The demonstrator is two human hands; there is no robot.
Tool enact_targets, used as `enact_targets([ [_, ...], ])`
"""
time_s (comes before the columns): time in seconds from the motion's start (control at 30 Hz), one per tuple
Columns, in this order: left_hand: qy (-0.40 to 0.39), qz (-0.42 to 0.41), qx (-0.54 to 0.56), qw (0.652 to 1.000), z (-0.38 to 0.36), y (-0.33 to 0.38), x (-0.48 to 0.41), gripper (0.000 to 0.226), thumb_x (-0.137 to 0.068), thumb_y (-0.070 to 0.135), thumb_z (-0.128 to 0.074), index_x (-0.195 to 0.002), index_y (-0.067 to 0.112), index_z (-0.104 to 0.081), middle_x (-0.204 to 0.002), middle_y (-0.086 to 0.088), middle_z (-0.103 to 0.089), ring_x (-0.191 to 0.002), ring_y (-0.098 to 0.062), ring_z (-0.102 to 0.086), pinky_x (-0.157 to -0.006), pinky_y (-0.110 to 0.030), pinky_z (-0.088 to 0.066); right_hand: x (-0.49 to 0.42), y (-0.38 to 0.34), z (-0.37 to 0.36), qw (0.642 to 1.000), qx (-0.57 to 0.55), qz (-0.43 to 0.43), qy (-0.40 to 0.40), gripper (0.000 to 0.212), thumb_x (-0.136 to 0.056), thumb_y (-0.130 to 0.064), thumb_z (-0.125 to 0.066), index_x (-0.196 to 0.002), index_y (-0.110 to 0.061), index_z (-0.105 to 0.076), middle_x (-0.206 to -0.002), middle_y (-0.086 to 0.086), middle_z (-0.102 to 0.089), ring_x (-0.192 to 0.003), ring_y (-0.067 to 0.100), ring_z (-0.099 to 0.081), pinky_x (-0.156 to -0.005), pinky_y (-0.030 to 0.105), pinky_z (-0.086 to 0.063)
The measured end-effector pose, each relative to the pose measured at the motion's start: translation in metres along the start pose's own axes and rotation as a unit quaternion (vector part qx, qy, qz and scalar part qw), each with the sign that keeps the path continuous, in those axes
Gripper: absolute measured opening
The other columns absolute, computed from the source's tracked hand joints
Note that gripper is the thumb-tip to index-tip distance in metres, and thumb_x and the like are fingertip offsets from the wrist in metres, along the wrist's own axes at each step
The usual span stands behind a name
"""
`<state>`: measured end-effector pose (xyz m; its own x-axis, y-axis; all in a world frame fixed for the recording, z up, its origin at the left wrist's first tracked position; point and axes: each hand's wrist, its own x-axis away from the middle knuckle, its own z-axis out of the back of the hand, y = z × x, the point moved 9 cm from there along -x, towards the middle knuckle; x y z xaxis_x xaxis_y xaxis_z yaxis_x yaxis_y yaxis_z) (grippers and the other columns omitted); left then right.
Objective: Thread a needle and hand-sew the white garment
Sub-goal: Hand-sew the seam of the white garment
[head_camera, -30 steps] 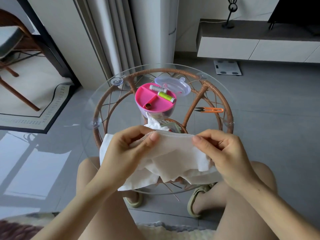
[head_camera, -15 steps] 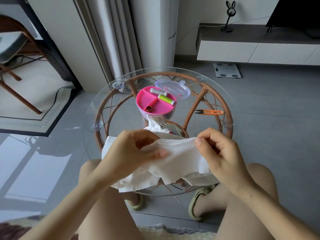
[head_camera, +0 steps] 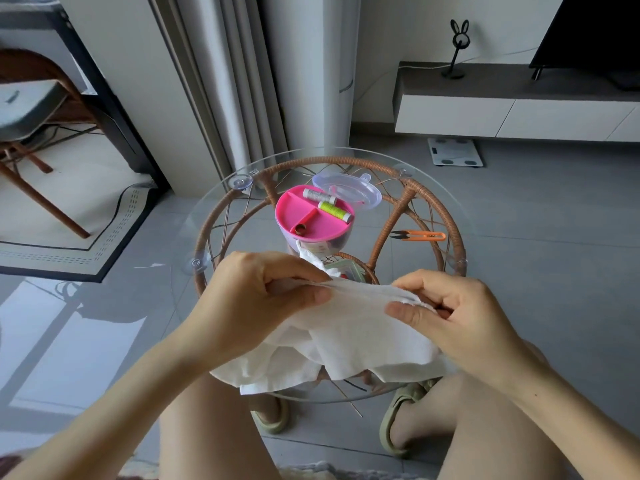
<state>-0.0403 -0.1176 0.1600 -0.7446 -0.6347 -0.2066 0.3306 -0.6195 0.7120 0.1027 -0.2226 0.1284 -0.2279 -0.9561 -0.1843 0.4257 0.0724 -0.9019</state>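
Note:
The white garment [head_camera: 346, 337] lies bunched at the near edge of the round glass table [head_camera: 467, 216]. My left hand [head_camera: 249, 299] pinches its upper edge between thumb and fingers. My right hand [head_camera: 453, 310] pinches the same edge a little to the right. The cloth is pulled taut between the two hands. Behind the garment stands a pink sewing kit tray [head_camera: 311, 220] holding a grey thread spool [head_camera: 318, 195], a green thread spool [head_camera: 334, 211] and a small brown spool [head_camera: 300, 230]. No needle is visible.
The kit's clear lid [head_camera: 349, 190] lies behind the tray. Orange thread snips [head_camera: 420, 235] rest on the glass at the right. A rattan frame [head_camera: 388, 216] shows under the glass. My knees and sandalled feet are below the table's near edge.
Both hands shifted along the garment's top edge and moved closer together, gathering the fabric. The camera tilted slightly, so the table sits lower in view.

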Motion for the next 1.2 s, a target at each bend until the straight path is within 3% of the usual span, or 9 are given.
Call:
enact_targets([
  [0.03, -0.001, -0.015, -0.006, 1.000, -0.001, 0.003, 0.000, 0.012, -0.074, 0.031, -0.076, -0.081, 0.040, -0.073, -0.076, 0.044, -0.060, -0.077, 0.016, -0.062, -0.070, 0.000, -0.042, 0.002, 0.000, 0.002, 1.000, -0.014, -0.004, 0.007, 0.017, -0.078, -0.043, -0.065, -0.092, -0.035, -0.066, -0.082, -0.018, -0.070, -0.076, 0.001, -0.066, -0.053, 0.010, -0.046],
  [0.13, 0.022, -0.042, -0.020, 0.999, -0.001, 0.006, 0.003, 0.027, -0.080, 0.047, -0.057, -0.106, 0.040, -0.061, -0.080, 0.045, -0.060, -0.076, 0.016, -0.061, -0.068, -0.001, -0.041, 0.006, 0.000, 0.008, 0.995, -0.088, -0.026, 0.047, 0.014, -0.080, -0.042, -0.070, -0.091, -0.035, -0.073, -0.082, -0.011, -0.073, -0.076, 0.005, -0.067, -0.055, 0.013, -0.049],
  [0.33, 0.022, -0.023, -0.058, 0.998, -0.009, 0.002, 0.007, 0.024, -0.086, 0.052, -0.041, -0.098, 0.037, -0.056, -0.080, 0.014, -0.065, -0.067, -0.011, -0.059, -0.058, -0.019, -0.046, 0.007, 0.004, 0.008, 0.984, -0.135, -0.037, 0.113, 0.007, -0.077, -0.042, -0.067, -0.078, -0.041, -0.074, -0.069, 0.000, -0.068, -0.064, 0.004, -0.058, -0.056, 0.016, -0.045],
  [0.47, -0.063, 0.011, -0.021, 0.998, -0.024, 0.002, 0.002, 0.018, -0.093, 0.041, -0.047, -0.081, 0.037, -0.059, -0.085, 0.018, -0.065, -0.078, -0.005, -0.061, -0.069, -0.017, -0.047, 0.007, 0.001, 0.007, 0.987, -0.084, -0.015, 0.133, 0.024, -0.078, -0.045, -0.056, -0.071, -0.024, -0.065, -0.055, 0.001, -0.047, -0.053, 0.003, -0.039, -0.049, 0.013, -0.033],
  [0.57, -0.108, 0.058, 0.018, 0.992, -0.033, 0.002, -0.003, 0.012, -0.091, 0.030, -0.056, -0.096, 0.037, -0.064, -0.092, 0.023, -0.068, -0.091, 0.005, -0.062, -0.081, -0.012, -0.047, 0.006, -0.002, 0.006, 0.988, -0.066, -0.004, 0.136, 0.025, -0.080, -0.042, -0.055, -0.071, -0.021, -0.063, -0.054, -0.007, -0.045, -0.052, 0.002, -0.039, -0.049, 0.011, -0.032],
  [0.67, -0.168, 0.084, 0.055, 0.981, -0.044, 0.008, -0.008, 0.055, -0.076, 0.056, -0.060, -0.127, 0.034, -0.052, -0.109, 0.021, -0.066, -0.102, 0.009, -0.059, -0.086, -0.007, -0.045, 0.006, -0.003, 0.006, 0.989, -0.068, -0.008, 0.132, 0.027, -0.081, -0.042, -0.055, -0.072, -0.019, -0.065, -0.054, -0.004, -0.050, -0.052, 0.001, -0.043, -0.050, 0.009, -0.034],
  [0.73, -0.188, 0.095, 0.092, 0.973, -0.049, 0.015, -0.013, 0.068, -0.071, 0.054, -0.067, -0.132, 0.031, -0.048, -0.105, 0.019, -0.067, -0.101, 0.010, -0.059, -0.087, -0.008, -0.045, 0.006, -0.003, 0.005, 0.989, -0.077, -0.010, 0.125, 0.030, -0.080, -0.042, -0.055, -0.072, -0.016, -0.066, -0.054, -0.002, -0.051, -0.051, 0.001, -0.042, -0.048, 0.010, -0.033],
  [1.0, -0.170, 0.101, 0.085, 0.977, -0.060, 0.024, -0.024, 0.017, -0.071, 0.030, -0.079, -0.085, 0.027, -0.070, -0.079, 0.010, -0.072, -0.074, -0.003, -0.066, -0.074, -0.021, -0.055, 0.005, -0.012, 0.008, 0.995, -0.066, -0.010, 0.069, 0.029, -0.080, -0.044, -0.056, -0.077, -0.019, -0.070, -0.056, 0.008, -0.053, -0.051, 0.002, -0.041, -0.048, 0.011, -0.032],
  [1.2, -0.144, 0.085, 0.148, 0.975, -0.048, 0.032, -0.016, 0.012, -0.070, 0.037, -0.075, -0.074, 0.026, -0.075, -0.072, 0.010, -0.073, -0.062, -0.001, -0.065, -0.061, -0.016, -0.053, 0.007, -0.012, 0.013, 0.996, -0.073, -0.048, 0.016, 0.019, -0.076, -0.042, -0.069, -0.074, -0.024, -0.074, -0.054, 0.006, -0.057, -0.050, 0.005, -0.045, -0.048, 0.010, -0.031],
])
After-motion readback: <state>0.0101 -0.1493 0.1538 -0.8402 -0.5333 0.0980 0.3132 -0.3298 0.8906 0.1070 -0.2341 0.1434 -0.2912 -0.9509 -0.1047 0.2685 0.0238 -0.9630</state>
